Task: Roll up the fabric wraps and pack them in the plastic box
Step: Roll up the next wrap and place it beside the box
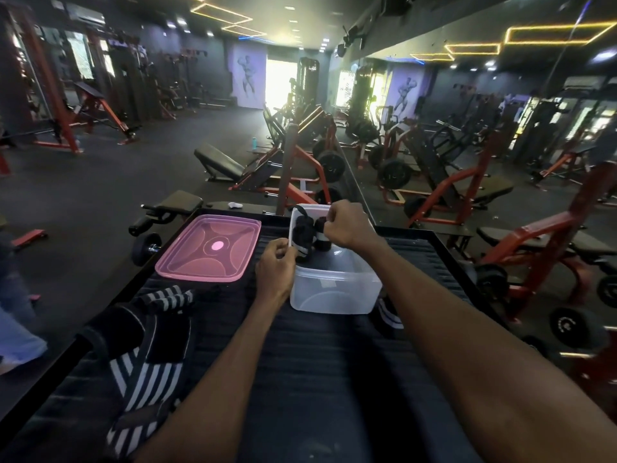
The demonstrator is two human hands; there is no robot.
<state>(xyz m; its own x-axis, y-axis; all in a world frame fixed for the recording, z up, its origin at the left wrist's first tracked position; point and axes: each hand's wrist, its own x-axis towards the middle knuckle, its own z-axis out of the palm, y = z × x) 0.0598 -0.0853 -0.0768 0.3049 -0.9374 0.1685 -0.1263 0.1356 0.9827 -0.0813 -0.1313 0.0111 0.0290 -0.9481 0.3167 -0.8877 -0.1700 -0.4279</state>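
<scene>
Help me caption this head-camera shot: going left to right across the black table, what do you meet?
Unrolled striped wraps → pink lid → left hand at the box's left wall → clear plastic box holding rolled wraps, right hand above it → another striped wrap at the box's right corner.

Both forearms outstretched, left hand [275, 262] and right hand [345, 225] with fingers curled, pinching.
</scene>
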